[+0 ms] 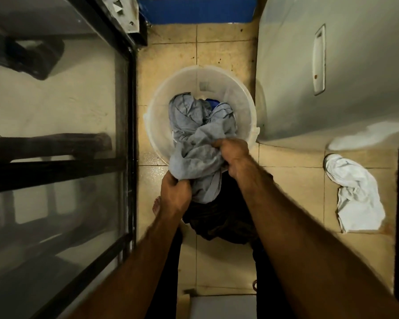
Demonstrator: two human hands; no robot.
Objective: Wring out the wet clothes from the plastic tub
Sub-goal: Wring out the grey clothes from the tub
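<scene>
A bunched, wet grey cloth garment (194, 146) is gripped at two places: its near, lower fold is clenched in the left hand (175, 192), and a gathered fold higher up is clenched in the right hand (233, 155). The garment is held over the near rim of one round, translucent white plastic tub (152, 125), into which its far end trails. A scrap of blue fabric (213, 102) is glimpsed inside, mostly hidden by the grey cloth. The tub is set on a beige tiled floor (217, 49) in a narrow passage, flanked on the left by a black-framed glass cabinet (129, 134) and on the right by a pale, curved appliance (332, 65) that cannot be identified. One crumpled white cloth (355, 194) is left on the tiles to the right. One bare foot (157, 206) is partly seen below the left hand.
</scene>
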